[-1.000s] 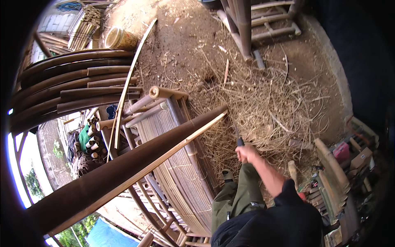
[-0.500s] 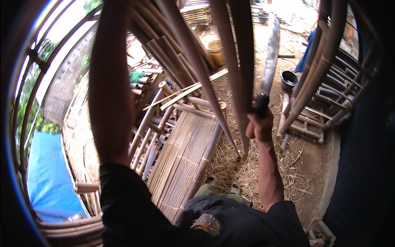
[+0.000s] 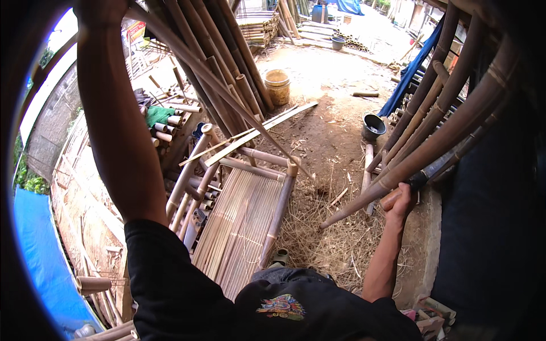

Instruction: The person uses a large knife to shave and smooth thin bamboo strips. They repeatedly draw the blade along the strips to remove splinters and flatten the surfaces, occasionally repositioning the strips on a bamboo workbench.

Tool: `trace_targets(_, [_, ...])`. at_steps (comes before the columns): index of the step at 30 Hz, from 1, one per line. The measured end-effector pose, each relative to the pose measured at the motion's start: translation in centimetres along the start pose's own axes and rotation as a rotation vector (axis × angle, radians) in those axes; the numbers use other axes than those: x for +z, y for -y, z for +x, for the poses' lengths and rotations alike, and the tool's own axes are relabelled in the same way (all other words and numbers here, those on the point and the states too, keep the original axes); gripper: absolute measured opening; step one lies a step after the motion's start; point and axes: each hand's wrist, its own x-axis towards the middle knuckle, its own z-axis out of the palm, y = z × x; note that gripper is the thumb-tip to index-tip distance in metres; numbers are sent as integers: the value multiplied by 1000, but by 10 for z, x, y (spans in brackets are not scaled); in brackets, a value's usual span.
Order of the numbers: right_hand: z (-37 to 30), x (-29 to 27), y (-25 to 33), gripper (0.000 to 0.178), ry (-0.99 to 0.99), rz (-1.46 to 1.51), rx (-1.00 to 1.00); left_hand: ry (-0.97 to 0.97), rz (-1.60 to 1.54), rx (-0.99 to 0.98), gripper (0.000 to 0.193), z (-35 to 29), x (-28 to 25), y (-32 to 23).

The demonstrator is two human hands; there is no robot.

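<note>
My left hand (image 3: 101, 12) is raised at the upper left, dark and partly cut off by the top edge. It appears closed round the upper end of a slim bamboo pole (image 3: 224, 91) that slants down to the ground at centre. Lower right, my right hand (image 3: 401, 201) is wrapped round the handle of a machete (image 3: 437, 169). A thick bamboo pole (image 3: 392, 178) crosses in front of part of the blade. This pole leans up to the right, its lower tip just above the shavings.
A bamboo slat bench (image 3: 239, 213) stands before me, split strips (image 3: 264, 129) across its far end. Bamboo poles (image 3: 210, 51) lean behind it, beside a yellowish bucket (image 3: 277, 87). A black bucket (image 3: 373, 126) stands to the right. Shavings (image 3: 335, 250) cover the ground; blue tarp (image 3: 45, 256) lies left.
The thick pole has swung from the centre over to the right. My right hand has moved right and lower with the machete, whose blade now points up to the right. The view has shifted.
</note>
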Motion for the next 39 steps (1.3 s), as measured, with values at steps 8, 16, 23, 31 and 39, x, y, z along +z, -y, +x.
trace_targets(8, [-43, 38, -13, 35, -10, -1, 45, -779, 157, -469, 26, -285, -89, 122])
trace_targets(16, [-82, 109, -17, 36, 231, -19, 127, -922, -35, -1639, 52, -554, -142, 165])
trace_targets(23, [-100, 131, -19, 34, 365, -30, 138, 19, -574, -1011, 62, -308, 22, 15])
trace_targets(31, [-110, 72, 2, 31, 283, -210, -161, 529, -890, -577, 28, -122, 174, -92])
trace_targets(39, [-210, -78, 105, 51, 476, -312, -196, 391, -1014, -618, 22, -127, 231, -148])
